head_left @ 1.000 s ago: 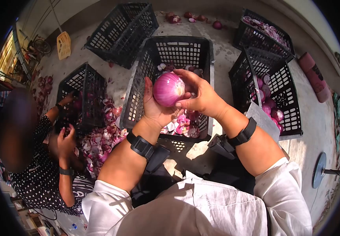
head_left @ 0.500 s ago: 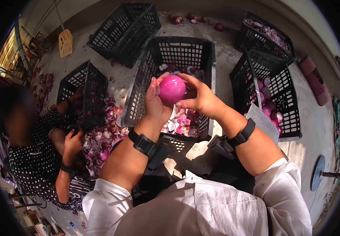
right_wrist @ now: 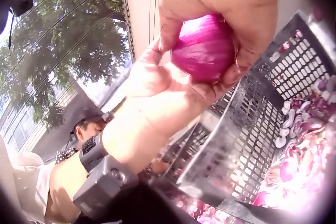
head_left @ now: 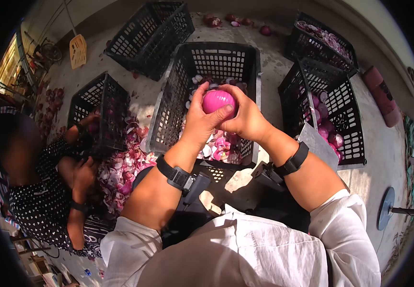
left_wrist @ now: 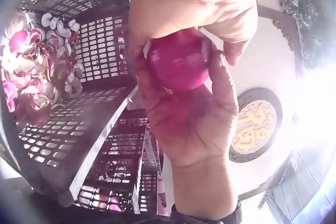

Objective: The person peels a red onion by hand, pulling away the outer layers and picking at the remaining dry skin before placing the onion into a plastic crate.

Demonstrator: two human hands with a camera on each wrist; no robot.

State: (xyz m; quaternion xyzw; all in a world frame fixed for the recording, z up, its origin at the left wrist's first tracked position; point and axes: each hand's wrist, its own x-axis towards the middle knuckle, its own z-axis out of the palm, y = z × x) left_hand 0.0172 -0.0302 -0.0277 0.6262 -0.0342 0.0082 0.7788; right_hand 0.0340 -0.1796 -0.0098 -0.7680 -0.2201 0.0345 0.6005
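A peeled-looking, glossy magenta onion [head_left: 217,99] is held between both hands above the middle black crate [head_left: 257,95]. My left hand [head_left: 198,118] grips its left side, with the thumb laid across the front. On the opposite side, the fingers and thumb of my right hand [head_left: 246,116] curl round it. The left wrist view shows the smooth onion [left_wrist: 181,60] between the two hands. Seen from the right wrist, the onion [right_wrist: 203,50] has faint lengthwise lines. Loose onion skins [head_left: 219,146] lie in the crate below.
To the right stands a crate [head_left: 350,110] of purple onions, with a crate of skins [head_left: 324,36] behind it. A heap of skins [head_left: 125,167] covers the floor at left, beside another person [head_left: 44,205] reaching into a crate [head_left: 99,112]. Another crate [head_left: 152,40] stands farther back.
The onion has turned, its pale end no longer showing, and moved slightly right. My left hand has gone from cradling it with an open palm to gripping it, thumb over the front.
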